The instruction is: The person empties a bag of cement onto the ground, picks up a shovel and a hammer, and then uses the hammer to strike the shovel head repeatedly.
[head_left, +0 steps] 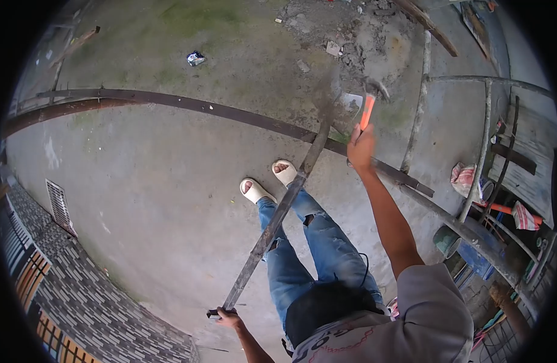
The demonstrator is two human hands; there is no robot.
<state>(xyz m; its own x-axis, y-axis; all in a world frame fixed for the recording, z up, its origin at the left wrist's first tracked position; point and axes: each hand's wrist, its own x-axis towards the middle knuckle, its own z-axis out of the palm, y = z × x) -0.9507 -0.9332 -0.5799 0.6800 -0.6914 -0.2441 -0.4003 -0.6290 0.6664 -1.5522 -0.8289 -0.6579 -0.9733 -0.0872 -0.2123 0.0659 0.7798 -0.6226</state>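
Observation:
My right hand is closed around the orange handle of a hammer, its dark metal head raised at the far end. My left hand grips the near end of a long dark bar at the lower middle. The bar runs diagonally up and away, past my legs, and crosses a long brown beam. Beyond the crossing, its far end is blurred, close to the left of the hammer.
A metal pipe frame stands at the right, with a green bucket and a blue container near it. Rubble lies ahead. A floor grate and a tiled wall are at the left.

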